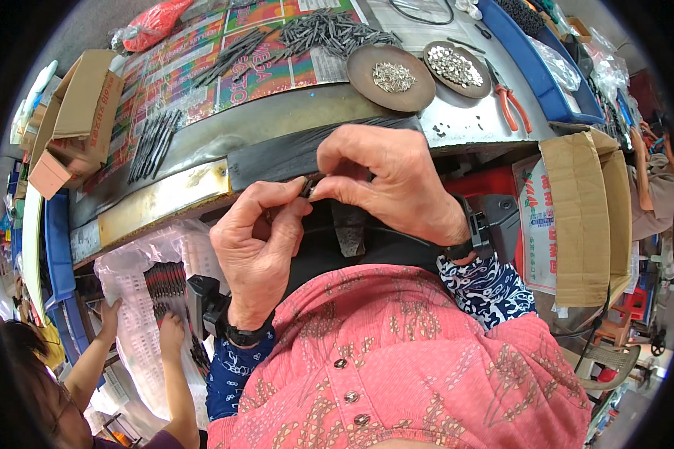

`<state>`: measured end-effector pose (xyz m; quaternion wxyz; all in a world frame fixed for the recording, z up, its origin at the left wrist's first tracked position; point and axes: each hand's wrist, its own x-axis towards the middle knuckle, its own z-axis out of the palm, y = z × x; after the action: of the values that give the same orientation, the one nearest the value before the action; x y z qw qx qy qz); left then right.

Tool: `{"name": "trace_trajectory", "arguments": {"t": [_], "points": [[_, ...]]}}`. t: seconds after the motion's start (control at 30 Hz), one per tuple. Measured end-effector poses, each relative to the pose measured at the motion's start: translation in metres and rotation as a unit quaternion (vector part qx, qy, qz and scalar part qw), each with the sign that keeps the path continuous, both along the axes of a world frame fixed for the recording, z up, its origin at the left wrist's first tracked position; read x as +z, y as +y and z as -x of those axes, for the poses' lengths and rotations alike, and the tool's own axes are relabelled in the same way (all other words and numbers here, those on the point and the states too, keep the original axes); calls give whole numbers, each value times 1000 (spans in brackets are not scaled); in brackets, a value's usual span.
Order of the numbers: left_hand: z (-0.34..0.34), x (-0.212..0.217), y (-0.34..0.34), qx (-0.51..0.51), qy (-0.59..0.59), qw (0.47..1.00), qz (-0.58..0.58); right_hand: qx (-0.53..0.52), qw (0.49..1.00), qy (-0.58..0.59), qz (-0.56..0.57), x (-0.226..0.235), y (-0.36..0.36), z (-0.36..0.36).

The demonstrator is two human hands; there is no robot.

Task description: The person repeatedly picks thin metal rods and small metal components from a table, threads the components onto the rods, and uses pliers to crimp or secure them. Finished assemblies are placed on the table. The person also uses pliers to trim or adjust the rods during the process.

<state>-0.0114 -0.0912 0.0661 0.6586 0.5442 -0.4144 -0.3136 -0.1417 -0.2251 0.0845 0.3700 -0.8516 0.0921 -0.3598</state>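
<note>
Both hands meet at the desk edge, left hand and right hand each pinching one small dark metal piece that looks to run roughly left-right, with piles of dark rods and two dishes of silver bits apparently waiting, so plenty's probably left.

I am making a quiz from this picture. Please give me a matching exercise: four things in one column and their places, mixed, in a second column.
Things:
1. pliers
2. open box
3. small dark part
4. plastic bag

Places:
A. lower left, under the bench edge, held by another person
B. between the fingers of both hands
C. far right of the bench, beside the round dishes
D. left end of the bench

Pairs: 1-C, 2-D, 3-B, 4-A
</note>
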Motion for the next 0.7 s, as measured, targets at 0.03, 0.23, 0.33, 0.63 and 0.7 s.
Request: {"name": "trace_trajectory", "arguments": {"t": [0.03, 0.23, 0.33, 0.63, 0.7], "points": [[2, -1, -1, 7, 15, 1000, 8, 6, 1000, -1, -5, -2, 1, -1], [4, -4, -1, 10, 78, 997, 24, -3, 997, -45, 68, -8, 4, -6], [3, -2, 0, 36, -26, 999, 1, -19, 985, -58, 162, -7, 1, -4], [-5, -1, -9, 44, -273, 961, 20, -17, 952, -46, 302, -5, -10, -5], [-5, -3, -10, 40, -218, 975, 20, -4, 959, -47, 278, -7, -10, -5]]}}
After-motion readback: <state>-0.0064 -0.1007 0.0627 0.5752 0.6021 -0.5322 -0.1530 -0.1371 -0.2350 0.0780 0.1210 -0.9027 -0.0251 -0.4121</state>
